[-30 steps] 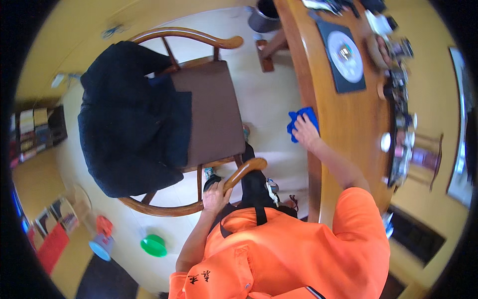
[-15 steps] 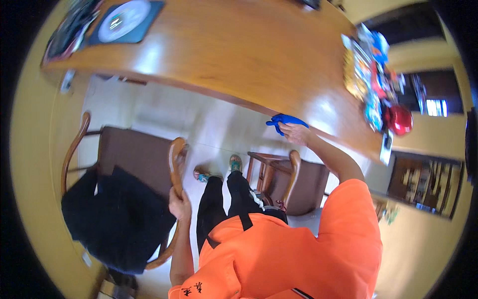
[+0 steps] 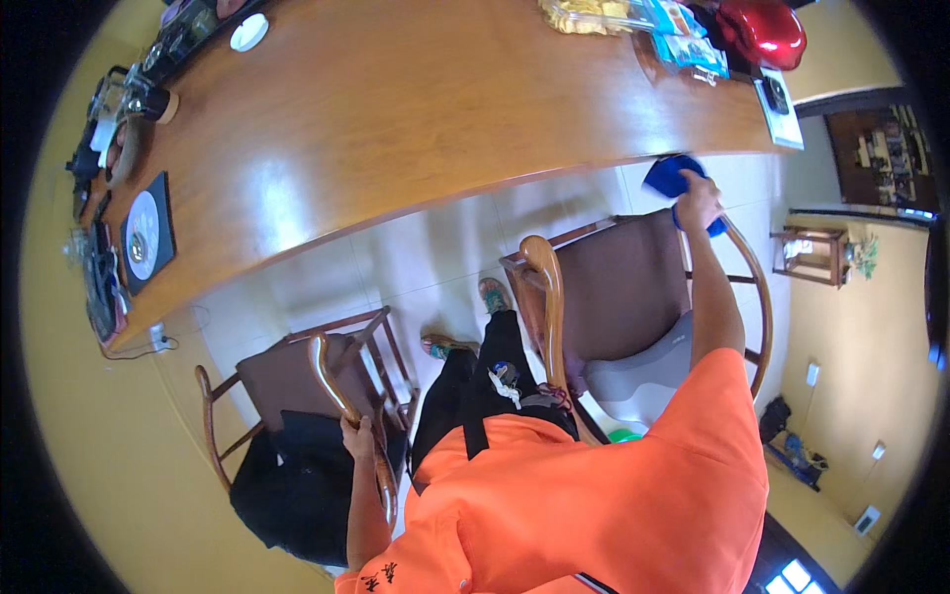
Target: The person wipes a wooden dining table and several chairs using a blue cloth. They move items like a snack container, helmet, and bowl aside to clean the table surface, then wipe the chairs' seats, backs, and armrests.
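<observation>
My left hand [image 3: 358,437] is closed around the curved wooden armrest [image 3: 332,380] of the left chair [image 3: 287,374], which has a brown seat and dark clothing [image 3: 297,485] draped on it. In my right hand [image 3: 700,206] is a bunched blue cloth [image 3: 670,175]. That hand is at the front end of the far armrest [image 3: 754,265] of the right chair [image 3: 623,287], just below the table edge. Blue fabric shows on both sides of my fingers; whether it presses on the wood I cannot tell.
A long wooden table [image 3: 396,119] spans the far side, its front edge close to both chairs. Snack packs [image 3: 683,49] and a shiny red object [image 3: 762,32] stand at its right end. A white disc on a dark mat [image 3: 144,234] lies at the left. A grey cushion [image 3: 633,381] rests on the right chair.
My view has swung toward the right chair. My right hand has carried the blue cloth from the table edge to that chair's far armrest. The left hand still grips the left chair.
</observation>
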A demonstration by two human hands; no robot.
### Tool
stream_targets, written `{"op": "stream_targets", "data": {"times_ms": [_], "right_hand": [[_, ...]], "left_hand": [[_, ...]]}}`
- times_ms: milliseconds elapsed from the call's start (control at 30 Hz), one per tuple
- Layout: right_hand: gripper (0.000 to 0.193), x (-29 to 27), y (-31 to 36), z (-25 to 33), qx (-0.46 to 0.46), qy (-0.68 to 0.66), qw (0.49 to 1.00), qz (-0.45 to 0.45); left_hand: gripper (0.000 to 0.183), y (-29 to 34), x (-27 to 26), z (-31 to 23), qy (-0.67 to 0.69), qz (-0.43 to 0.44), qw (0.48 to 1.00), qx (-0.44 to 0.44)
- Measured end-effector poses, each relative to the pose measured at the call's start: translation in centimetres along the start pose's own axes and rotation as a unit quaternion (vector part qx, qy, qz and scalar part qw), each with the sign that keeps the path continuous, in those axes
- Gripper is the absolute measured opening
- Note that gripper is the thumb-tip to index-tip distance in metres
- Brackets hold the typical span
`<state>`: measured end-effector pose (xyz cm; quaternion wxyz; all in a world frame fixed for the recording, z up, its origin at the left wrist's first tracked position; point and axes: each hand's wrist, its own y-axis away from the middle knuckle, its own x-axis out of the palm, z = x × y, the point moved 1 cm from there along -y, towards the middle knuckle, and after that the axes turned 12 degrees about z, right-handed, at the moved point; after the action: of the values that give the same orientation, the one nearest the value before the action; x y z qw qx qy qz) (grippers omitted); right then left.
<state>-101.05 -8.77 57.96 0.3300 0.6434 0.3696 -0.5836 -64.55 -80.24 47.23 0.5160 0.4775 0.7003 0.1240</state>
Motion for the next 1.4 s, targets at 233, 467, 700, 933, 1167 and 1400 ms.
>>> {"op": "stream_targets", "data": {"times_ms": [233, 467, 700, 933, 1167, 1400], "right_hand": [[0.056, 2.1, 5.8, -1.4, 0.086, -0.641, 0.728, 0.227], [0.053, 2.5, 21.0, 6.7, -0.109, -0.528, 0.767, 0.348], [0.056, 1.0, 33.2, 6.2, -0.266, -0.354, 0.872, 0.209], [0.055, -4.1, 43.6, 2.6, -0.310, -0.249, 0.889, 0.228], [0.051, 2.6, 37.3, 7.3, -0.251, -0.305, 0.915, 0.083], [0.052, 3.4, 36.8, 7.4, -0.185, -0.286, 0.929, 0.145]], "left_hand": [[0.051, 1.7, -0.5, -5.5, 0.037, 0.096, 0.995, -0.017], [0.052, -0.2, -0.3, -1.7, 0.049, 0.109, 0.990, 0.075], [0.057, 0.4, -0.4, -2.5, 0.087, 0.105, 0.988, 0.072], [0.053, 0.5, -0.3, -2.0, 0.136, 0.118, 0.980, 0.079], [0.050, 2.5, -0.3, -4.1, 0.171, 0.118, 0.976, 0.064], [0.054, 7.2, 2.3, -1.2, -0.078, -0.092, 0.930, 0.346]]}}
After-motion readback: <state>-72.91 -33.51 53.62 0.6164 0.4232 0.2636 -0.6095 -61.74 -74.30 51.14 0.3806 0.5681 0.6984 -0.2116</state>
